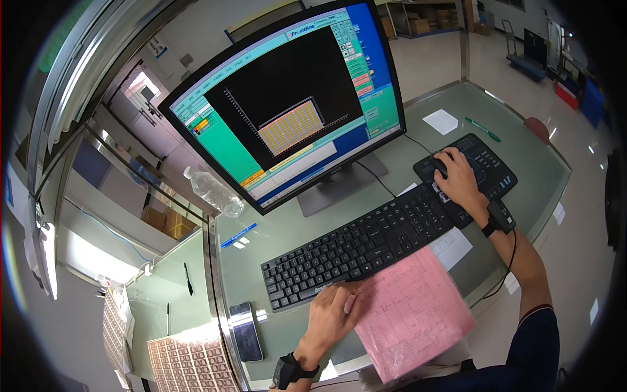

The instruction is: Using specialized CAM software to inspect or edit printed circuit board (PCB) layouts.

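Observation:
My right hand (456, 176) is wrapped over a black computer mouse (441, 167) on a dark mouse pad (493, 166). My left hand (332, 315) lies at the front edge of a black keyboard (356, 242), beside the upper left corner of a pink printed sheet (415, 313). Its fingers are curled in, and whatever they may hold is hidden beneath them. The sheet lies in front of the keyboard, partly over a white paper (452, 248). Behind the keyboard, a tilted-looking monitor (287, 98) displays a yellow grid on a black field.
A clear plastic bottle (214, 193) stands left of the monitor, near a blue pen (239, 236). A phone (246, 331) lies at the table's left edge. At the far right are a white paper piece (441, 122) and a green pen (483, 129). Printed sheets (189, 359) cover part of the side table.

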`<state>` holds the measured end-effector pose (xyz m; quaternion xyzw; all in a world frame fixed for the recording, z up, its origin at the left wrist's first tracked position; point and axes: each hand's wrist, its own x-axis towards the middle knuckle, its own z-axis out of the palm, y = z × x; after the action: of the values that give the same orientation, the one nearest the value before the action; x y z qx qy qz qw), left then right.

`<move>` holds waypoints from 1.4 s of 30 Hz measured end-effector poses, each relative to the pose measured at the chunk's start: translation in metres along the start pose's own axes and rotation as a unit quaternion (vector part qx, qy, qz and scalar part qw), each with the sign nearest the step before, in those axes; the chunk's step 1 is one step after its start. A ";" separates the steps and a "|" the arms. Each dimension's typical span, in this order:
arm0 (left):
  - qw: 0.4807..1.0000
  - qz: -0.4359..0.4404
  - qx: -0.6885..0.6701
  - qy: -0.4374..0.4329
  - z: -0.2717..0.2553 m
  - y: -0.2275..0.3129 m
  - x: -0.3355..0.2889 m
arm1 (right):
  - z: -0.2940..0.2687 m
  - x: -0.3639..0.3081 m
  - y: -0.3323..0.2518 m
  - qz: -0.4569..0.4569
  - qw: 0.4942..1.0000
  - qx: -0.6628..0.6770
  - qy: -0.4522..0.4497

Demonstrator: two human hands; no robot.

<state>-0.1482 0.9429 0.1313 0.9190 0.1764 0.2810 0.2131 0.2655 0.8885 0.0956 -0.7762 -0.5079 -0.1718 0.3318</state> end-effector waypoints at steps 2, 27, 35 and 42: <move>1.000 0.010 -0.002 0.005 0.001 -0.002 -0.001 | 0.000 0.000 0.000 -0.001 1.000 0.000 -0.002; 1.000 -0.018 -0.001 -0.021 -0.001 0.001 0.001 | -0.003 -0.001 -0.001 0.004 1.000 0.001 0.001; 1.000 -0.006 0.006 0.008 0.005 -0.006 -0.004 | 0.001 0.000 -0.001 0.005 1.000 0.002 -0.003; 1.000 -0.003 0.002 0.009 0.005 -0.005 -0.003 | -0.001 -0.001 0.000 0.006 1.000 -0.003 -0.003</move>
<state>-0.1482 0.9442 0.1240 0.9163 0.1818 0.2879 0.2109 0.2649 0.8872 0.0953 -0.7808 -0.5036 -0.1695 0.3287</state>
